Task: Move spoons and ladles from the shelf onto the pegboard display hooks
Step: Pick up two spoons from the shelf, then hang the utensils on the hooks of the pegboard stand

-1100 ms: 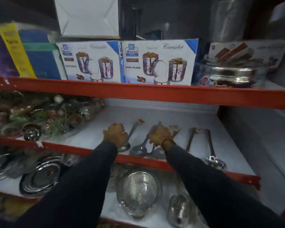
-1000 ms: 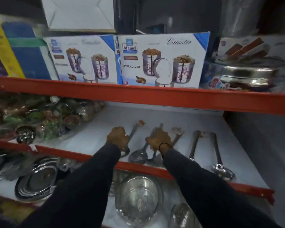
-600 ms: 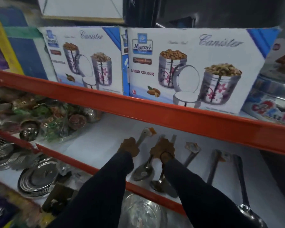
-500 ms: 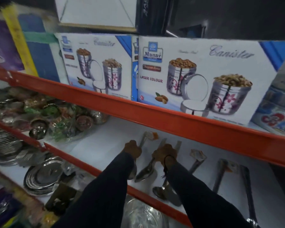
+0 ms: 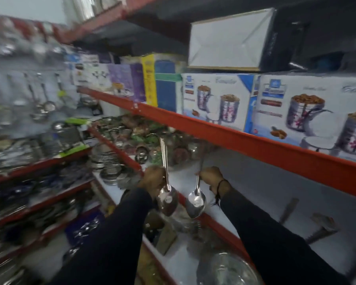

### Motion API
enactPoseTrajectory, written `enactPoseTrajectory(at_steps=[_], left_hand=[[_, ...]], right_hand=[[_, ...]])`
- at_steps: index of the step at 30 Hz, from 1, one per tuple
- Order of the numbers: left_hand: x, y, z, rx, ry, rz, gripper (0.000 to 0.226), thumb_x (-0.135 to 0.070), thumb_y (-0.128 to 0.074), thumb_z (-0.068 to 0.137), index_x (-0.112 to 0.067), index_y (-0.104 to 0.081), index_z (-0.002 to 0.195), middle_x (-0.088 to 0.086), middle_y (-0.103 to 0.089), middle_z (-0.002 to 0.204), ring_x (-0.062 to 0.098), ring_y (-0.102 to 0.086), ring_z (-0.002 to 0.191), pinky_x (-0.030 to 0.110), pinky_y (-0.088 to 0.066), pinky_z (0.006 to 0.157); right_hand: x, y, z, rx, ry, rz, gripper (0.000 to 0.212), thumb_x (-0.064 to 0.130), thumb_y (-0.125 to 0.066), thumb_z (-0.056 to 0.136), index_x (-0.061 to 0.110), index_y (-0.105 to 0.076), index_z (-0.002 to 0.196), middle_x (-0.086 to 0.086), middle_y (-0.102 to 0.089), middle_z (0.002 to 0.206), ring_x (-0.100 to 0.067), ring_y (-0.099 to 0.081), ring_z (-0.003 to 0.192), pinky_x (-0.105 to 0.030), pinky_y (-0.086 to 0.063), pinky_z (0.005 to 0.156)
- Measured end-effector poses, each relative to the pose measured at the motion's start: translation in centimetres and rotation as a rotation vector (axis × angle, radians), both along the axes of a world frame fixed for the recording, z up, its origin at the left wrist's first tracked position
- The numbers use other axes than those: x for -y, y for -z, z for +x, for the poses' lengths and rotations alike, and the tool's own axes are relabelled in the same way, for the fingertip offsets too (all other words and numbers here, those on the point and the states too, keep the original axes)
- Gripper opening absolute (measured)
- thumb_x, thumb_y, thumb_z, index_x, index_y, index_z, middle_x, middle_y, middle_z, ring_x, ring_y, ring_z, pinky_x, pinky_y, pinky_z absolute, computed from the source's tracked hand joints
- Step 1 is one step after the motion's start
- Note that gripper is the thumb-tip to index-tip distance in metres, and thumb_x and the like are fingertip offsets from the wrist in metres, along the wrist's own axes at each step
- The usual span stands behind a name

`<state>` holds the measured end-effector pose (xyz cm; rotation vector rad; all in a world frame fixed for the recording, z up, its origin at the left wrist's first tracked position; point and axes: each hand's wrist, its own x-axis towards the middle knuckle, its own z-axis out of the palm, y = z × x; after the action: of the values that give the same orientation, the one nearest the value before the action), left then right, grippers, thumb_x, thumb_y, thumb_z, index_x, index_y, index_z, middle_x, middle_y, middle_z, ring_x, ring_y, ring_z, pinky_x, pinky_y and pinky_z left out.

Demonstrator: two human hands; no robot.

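My left hand [image 5: 153, 178] grips the handle of a steel serving spoon [image 5: 167, 199] that hangs bowl down, its handle pointing up. My right hand [image 5: 211, 177] holds a second steel spoon [image 5: 195, 204] the same way, just right of the first. Both spoons are lifted off the white shelf [image 5: 261, 194] and hang in front of its red edge. More long-handled utensils [image 5: 321, 229] lie on the shelf at the right. Far left, blurred, the pegboard [image 5: 29, 95] carries several hanging ladles [image 5: 46, 103].
Canister boxes [image 5: 308, 112] line the upper red shelf [image 5: 234, 138]. Wrapped bowls and small pots [image 5: 144, 138] crowd the left part of the spoon shelf. Steel plates [image 5: 111, 171] and a large steel bowl [image 5: 226, 268] fill the lower shelves.
Both hands have closed on spoons and lifted them off the shelf. The view has swung left, bringing the pegboard into sight.
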<state>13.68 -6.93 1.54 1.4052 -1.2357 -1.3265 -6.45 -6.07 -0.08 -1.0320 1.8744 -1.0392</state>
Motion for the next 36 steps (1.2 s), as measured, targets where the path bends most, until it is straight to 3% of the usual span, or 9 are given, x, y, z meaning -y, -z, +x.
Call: enactPoseTrajectory(at_steps=[4,6,8,10,19,22,25,30,36], left_hand=[[-3.2,-0.9,10.6,-0.034,-0.262,-0.03,0.011,-0.005,-0.062,0.09,0.003,-0.07,0.092,0.013,-0.064,0.07,0.021,-0.061,0.05,0.023,-0.047,0.045],[-5.2,-1.0,16.2,-0.019,-0.336,-0.02,0.019,-0.009,-0.06,0.091,0.001,-0.071,0.102,0.012,-0.065,0.082,0.021,-0.062,0.059,0.03,-0.055,0.06],[-8.2,-1.5,22.0,-0.007,-0.454,0.001,0.013,-0.003,-0.06,0.087,0.002,-0.069,0.079,0.013,-0.066,0.073,0.021,-0.06,0.054,0.035,-0.051,0.059],[-10.6,-1.6,26.7,0.024,-0.533,-0.005,0.023,0.002,-0.06,0.086,-0.002,-0.063,0.063,0.009,-0.062,0.056,0.017,-0.058,0.043,0.029,-0.047,0.046],[-30.1,-3.7,42.2,0.242,-0.906,-0.099,0.02,0.0,-0.054,0.095,-0.004,-0.058,0.076,0.011,-0.052,0.065,0.021,-0.049,0.055,0.022,-0.042,0.044],[-37.1,-4.3,44.8,0.363,-1.083,-0.15,0.017,0.001,-0.053,0.096,0.0,-0.059,0.08,0.011,-0.053,0.068,0.012,-0.053,0.051,0.023,-0.042,0.047],[-44.6,-5.0,45.5,0.447,-1.293,-0.176,0.017,-0.003,-0.054,0.098,0.0,-0.06,0.083,0.006,-0.051,0.064,0.008,-0.049,0.048,0.012,-0.039,0.04],[-57.8,-5.3,44.7,0.538,-1.557,-0.122,0.009,-0.006,-0.061,0.097,0.0,-0.065,0.092,0.009,-0.06,0.072,0.017,-0.054,0.063,0.023,-0.047,0.057],[-70.4,-5.5,38.7,0.465,-1.788,-0.082,0.011,-0.006,-0.064,0.094,-0.01,-0.061,0.084,0.005,-0.062,0.07,0.01,-0.061,0.051,0.012,-0.042,0.036]], right_hand=[[-0.5,-0.6,12.0,0.066,-0.193,-0.077,0.005,0.015,-0.076,0.083,0.013,-0.072,0.084,-0.011,-0.069,0.093,-0.024,-0.067,0.086,-0.039,-0.058,0.079],[-1.2,-1.1,18.0,0.081,-0.309,-0.101,0.005,0.009,-0.075,0.084,0.008,-0.073,0.079,-0.009,-0.069,0.08,-0.015,-0.069,0.068,-0.027,-0.06,0.069],[-2.4,-1.4,24.0,0.102,-0.442,-0.105,0.015,0.005,-0.074,0.085,0.008,-0.07,0.071,-0.006,-0.064,0.069,-0.01,-0.061,0.05,-0.016,-0.049,0.046],[-3.9,-1.8,28.7,0.088,-0.556,-0.091,0.015,0.01,-0.075,0.086,0.011,-0.069,0.073,-0.007,-0.061,0.072,-0.017,-0.058,0.06,-0.022,-0.045,0.049],[-14.3,-4.0,48.4,0.178,-1.073,-0.158,0.009,0.01,-0.074,0.09,0.005,-0.073,0.082,-0.009,-0.059,0.066,-0.013,-0.049,0.046,-0.017,-0.039,0.035],[-18.7,-5.3,53.5,0.257,-1.226,-0.146,0.026,0.013,-0.079,0.086,0.007,-0.072,0.11,-0.009,-0.069,0.087,-0.014,-0.058,0.054,-0.018,-0.036,0.036],[-24.1,-6.2,57.9,0.317,-1.442,-0.151,0.025,0.016,-0.081,0.085,0.011,-0.072,0.108,-0.009,-0.07,0.089,-0.013,-0.058,0.056,-0.018,-0.037,0.037],[-34.8,-6.6,62.5,0.443,-1.751,-0.117,0.029,0.008,-0.074,0.089,-0.009,-0.073,0.113,-0.004,-0.071,0.07,-0.011,-0.062,0.055,-0.016,-0.049,0.045],[-47.0,-7.5,64.1,0.502,-2.062,-0.047,0.024,0.014,-0.075,0.09,-0.001,-0.075,0.109,-0.008,-0.07,0.078,-0.012,-0.057,0.056,-0.018,-0.046,0.045]])
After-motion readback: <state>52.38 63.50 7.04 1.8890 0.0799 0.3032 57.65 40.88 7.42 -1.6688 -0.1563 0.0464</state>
